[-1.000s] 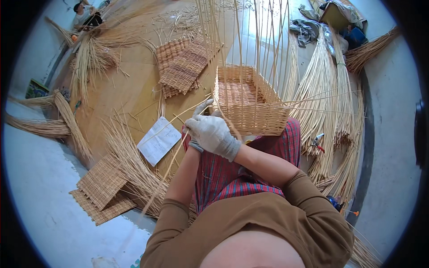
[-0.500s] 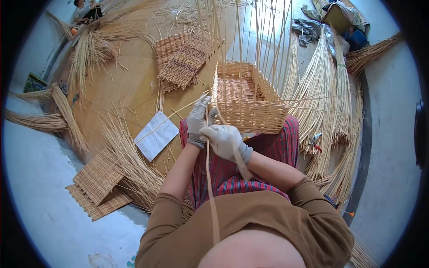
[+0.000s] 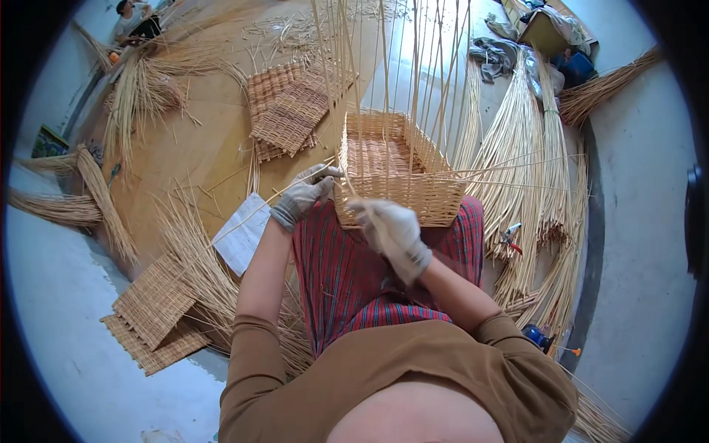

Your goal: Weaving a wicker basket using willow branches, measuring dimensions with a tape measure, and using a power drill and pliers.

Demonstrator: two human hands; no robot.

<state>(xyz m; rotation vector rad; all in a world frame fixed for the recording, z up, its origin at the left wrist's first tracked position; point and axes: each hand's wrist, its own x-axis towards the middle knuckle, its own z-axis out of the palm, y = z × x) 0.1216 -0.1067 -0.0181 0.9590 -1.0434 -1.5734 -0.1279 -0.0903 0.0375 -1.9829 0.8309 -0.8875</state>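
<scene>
Change at the hands: in the frame half a second ago, the left hand (image 3: pixel 306 193) and the right hand (image 3: pixel 393 232) were brought together over a strand that ran down toward the shirt; now they are parted, and that downward run is no longer seen.
Meaning for the weaving: the near left corner appears to be attended to by the left hand, while motion is shown in the right hand by its blur.
Left hand: gloved, with fingers curled and nearly closed; a pale strand (image 3: pixel 275 198) seems to be pinched near the fingertips, its length trailed down to the left past the paper sheet (image 3: pixel 244 235).
Right hand: gloved and partly curled; a blurred strand is seen against it, but whether it is firmly gripped cannot be told.
Basket: the wicker basket (image 3: pixel 402 198) is rested on the knees, under which striped cloth (image 3: pixel 325 284) is spread, with its top facing up and thin stakes (image 3: pixel 415 77) left standing from its walls.
Basket and left hand: the near left corner is placed just beyond the fingertips, apparently touched by them.
Basket and right hand: the lower near wall is partly covered from view by the glove; contact cannot be confirmed.
</scene>
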